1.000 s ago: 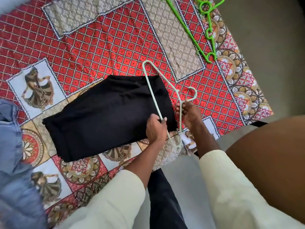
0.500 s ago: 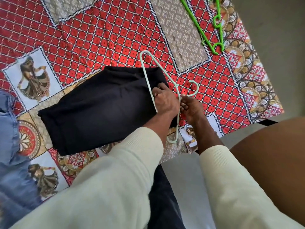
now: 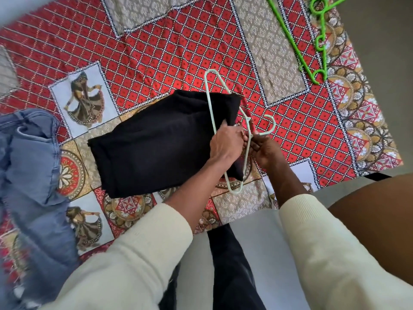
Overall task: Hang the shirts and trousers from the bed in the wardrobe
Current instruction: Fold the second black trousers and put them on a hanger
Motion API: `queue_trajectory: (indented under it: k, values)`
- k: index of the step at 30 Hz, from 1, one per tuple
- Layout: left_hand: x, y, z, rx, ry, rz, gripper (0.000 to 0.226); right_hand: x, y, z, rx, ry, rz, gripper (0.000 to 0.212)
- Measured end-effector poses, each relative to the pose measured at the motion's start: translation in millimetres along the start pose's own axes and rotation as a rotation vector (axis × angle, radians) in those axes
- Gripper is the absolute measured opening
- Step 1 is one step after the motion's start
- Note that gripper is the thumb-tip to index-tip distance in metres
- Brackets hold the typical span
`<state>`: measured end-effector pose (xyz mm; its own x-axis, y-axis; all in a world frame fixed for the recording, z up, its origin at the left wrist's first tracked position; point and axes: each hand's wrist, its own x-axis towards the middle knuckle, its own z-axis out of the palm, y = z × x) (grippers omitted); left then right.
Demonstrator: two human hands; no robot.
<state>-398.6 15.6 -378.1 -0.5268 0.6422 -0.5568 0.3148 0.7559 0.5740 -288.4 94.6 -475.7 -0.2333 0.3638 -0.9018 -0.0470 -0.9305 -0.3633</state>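
Folded black trousers [image 3: 156, 144] lie on the patterned red bedspread [image 3: 169, 52]. A pale mint hanger [image 3: 209, 101] lies over their right end, with the fabric passing through its frame. My left hand [image 3: 228, 144] grips the right edge of the trousers inside the hanger. My right hand [image 3: 264, 151] pinches the hanger just below its hook [image 3: 271, 125].
Blue jeans [image 3: 31, 171] lie crumpled at the left of the bed. Bright green hangers [image 3: 312, 36] rest at the bed's far right corner. The bed's near edge runs just below my hands, with grey floor [image 3: 257, 242] and my dark trouser leg beneath.
My left hand moved from the hanger's lower bar up to the trousers' right edge and pulled the fabric through the frame. The trousers' right end has lifted slightly.
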Motion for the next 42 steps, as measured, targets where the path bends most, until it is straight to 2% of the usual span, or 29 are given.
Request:
queue_trajectory:
  k: [2, 8, 13, 15, 19, 23, 27, 30, 34, 38, 42]
  values:
    - [-8.5, -17.9, -25.7, -0.163, 0.044, -0.062, 0.038, -5.3, 10.9, 19.3, -0.029, -0.022, 0.011, 0.017]
    - [-42.8, -103.6, -104.5, -0.636, 0.292, -0.045, 0.054, -27.1, 58.9, 83.7, -0.106, -0.040, 0.017, 0.013]
    - [-72.6, -193.1, -157.6, -0.795, 0.512, -0.232, 0.057, -35.4, 103.5, 128.8, -0.161, -0.009, 0.004, 0.014]
    - [-78.4, -231.4, -170.8, -0.768, 0.534, -0.299, 0.056, -36.3, 116.8, 141.4, -0.139, 0.020, -0.020, 0.012]
    - [-76.1, -292.9, -185.1, -0.662, 0.446, -0.416, 0.055, -40.9, 133.0, 152.5, -0.104, 0.040, -0.039, 0.011]
    - [-60.6, -325.7, -188.0, -0.596, 0.359, -0.489, 0.061, -42.4, 137.7, 143.1, -0.093, 0.094, -0.048, 0.010]
    - [-52.0, -333.3, -183.8, -0.512, 0.343, -0.484, 0.057, -52.4, 142.1, 139.1, -0.052, 0.131, -0.079, 0.011]
    - [-48.8, -339.1, -180.3, -0.525, 0.368, -0.494, 0.054, -61.7, 147.2, 140.0, -0.060, 0.146, -0.152, 0.009]
    - [-46.2, -351.8, -177.6, -0.534, 0.316, -0.482, 0.046, -71.3, 153.8, 145.0, -0.120, 0.158, -0.238, 0.013]
    - [-38.9, -362.8, -175.2, -0.337, 0.297, -0.402, 0.045, -73.3, 154.4, 154.2, -0.096, 0.177, -0.241, 0.009]
    - [-33.8, -365.7, -174.7, -0.224, 0.313, -0.402, 0.030, -80.8, 150.9, 164.2, -0.150, 0.165, -0.360, 0.005]
